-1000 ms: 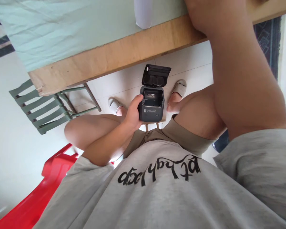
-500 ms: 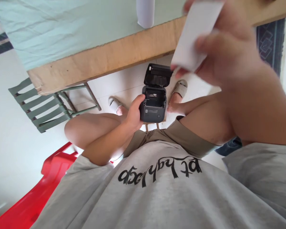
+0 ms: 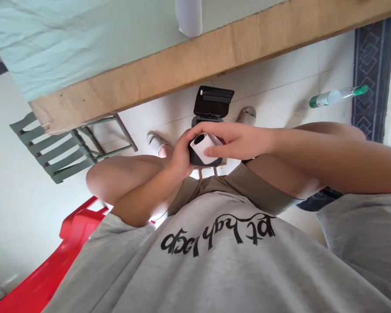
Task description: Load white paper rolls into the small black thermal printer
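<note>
A dark portable label printer (image 3: 214, 104) is held between my knees with its lid swung up on the far side. My left hand (image 3: 181, 154) is wrapped round the printer's left side. Over the printer's body, my right hand (image 3: 234, 139) grips a white paper roll (image 3: 204, 147) with a dark round hole in its end. The roll and my right hand hide most of the printer's inner bay, and I cannot tell whether the roll touches it.
A wooden table edge (image 3: 156, 71) with a pale green cloth (image 3: 84, 39) runs across ahead, bearing a white cylinder (image 3: 189, 17). A green slatted chair (image 3: 61, 150) stands left, a red plastic chair (image 3: 52, 265) lower left. A bottle (image 3: 335, 96) lies on the tiled floor.
My right hand has come down and left from above the table edge, bringing the white paper roll over the printer. My left hand keeps its hold on the printer.
</note>
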Demonstrator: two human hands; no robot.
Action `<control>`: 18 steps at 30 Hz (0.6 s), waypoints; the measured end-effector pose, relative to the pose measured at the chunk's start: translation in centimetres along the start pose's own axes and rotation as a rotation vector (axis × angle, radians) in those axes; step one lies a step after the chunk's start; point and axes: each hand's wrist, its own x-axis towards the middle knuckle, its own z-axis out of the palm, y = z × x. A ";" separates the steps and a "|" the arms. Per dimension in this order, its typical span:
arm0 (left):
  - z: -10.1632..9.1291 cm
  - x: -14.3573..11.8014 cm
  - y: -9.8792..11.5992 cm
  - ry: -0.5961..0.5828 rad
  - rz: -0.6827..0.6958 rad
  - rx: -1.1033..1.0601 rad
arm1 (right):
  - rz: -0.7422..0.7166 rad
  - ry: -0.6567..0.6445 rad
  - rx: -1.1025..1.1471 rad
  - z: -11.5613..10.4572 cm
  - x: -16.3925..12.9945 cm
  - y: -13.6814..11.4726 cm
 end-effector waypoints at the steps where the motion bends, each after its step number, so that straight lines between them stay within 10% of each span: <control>1: 0.1 0.1 -0.1 -0.007 0.020 -0.004 | -0.037 0.052 -0.048 -0.1 0.0 0.5; 9: 0.6 -0.1 0.1 0.013 -0.013 0.051 | 0.066 0.355 -0.598 -0.2 0.1 2.1; 18: 0.3 0.1 -0.1 0.035 0.023 0.004 | 0.330 0.271 -0.880 0.4 0.9 -0.2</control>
